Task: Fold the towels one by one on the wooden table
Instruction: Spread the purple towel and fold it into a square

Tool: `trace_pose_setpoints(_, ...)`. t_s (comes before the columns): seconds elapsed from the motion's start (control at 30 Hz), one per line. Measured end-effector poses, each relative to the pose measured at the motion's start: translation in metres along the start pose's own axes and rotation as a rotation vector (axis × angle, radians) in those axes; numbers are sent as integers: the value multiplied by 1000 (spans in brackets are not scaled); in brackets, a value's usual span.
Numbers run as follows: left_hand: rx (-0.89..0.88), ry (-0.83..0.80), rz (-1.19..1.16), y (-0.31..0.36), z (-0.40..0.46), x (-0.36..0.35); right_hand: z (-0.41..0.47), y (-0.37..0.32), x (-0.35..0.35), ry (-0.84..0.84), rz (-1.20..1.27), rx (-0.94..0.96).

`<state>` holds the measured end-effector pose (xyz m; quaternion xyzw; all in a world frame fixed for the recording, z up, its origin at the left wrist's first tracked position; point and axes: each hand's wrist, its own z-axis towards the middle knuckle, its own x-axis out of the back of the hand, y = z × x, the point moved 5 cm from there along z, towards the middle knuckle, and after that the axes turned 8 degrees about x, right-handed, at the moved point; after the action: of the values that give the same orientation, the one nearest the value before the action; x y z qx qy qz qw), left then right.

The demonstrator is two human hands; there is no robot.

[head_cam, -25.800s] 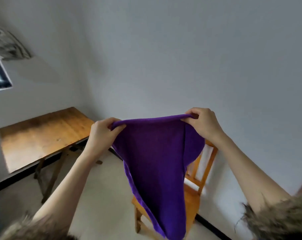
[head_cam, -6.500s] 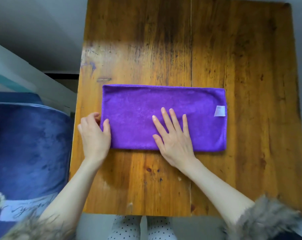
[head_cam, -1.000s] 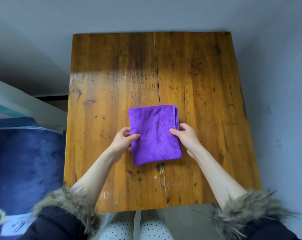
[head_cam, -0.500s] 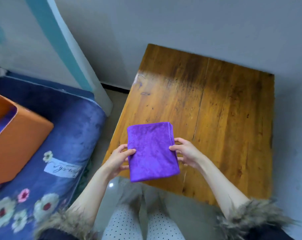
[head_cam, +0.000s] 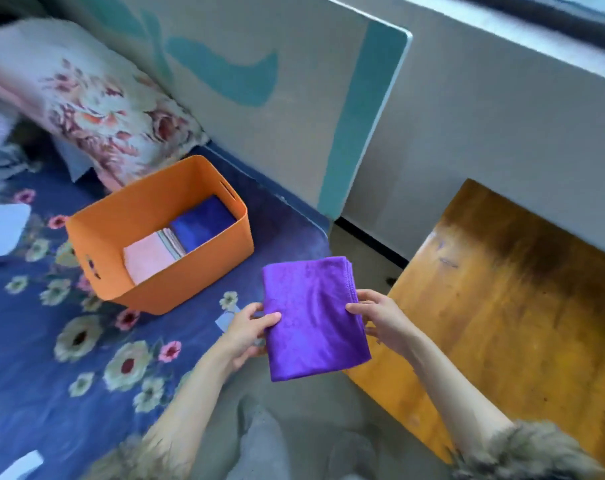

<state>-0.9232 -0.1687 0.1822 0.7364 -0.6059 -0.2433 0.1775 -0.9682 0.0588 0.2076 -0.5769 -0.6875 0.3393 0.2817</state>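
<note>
The blue floral bedspread (head_cam: 44,341) fills my left side, soft and plush, its near edge dropping to a strip of bare floor beside the wooden table (head_cam: 501,323), whose glossy, scuffed corner juts in at my right. On the bedspread sits an orange bin (head_cam: 155,233), smooth-walled with slot handles, holding folded pink and blue cloths. I hold the folded purple towel (head_cam: 311,317), a fleecy rectangle, in the air above that floor gap, off the table's left edge. My left hand (head_cam: 249,330) and right hand (head_cam: 384,320) pinch its side edges, thumbs on top; no legible writing shows
</note>
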Motion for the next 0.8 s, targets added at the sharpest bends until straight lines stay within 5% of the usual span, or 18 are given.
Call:
trace_pose_setpoints(0.43, -120, 224, -177, 98, 9, 194, 113, -117, -207, -237, -236, 87)
trace_pose_setpoints(0.8, -83, 391, -286, 177, 141, 264, 303, -161, -300, -267, -597, 153)
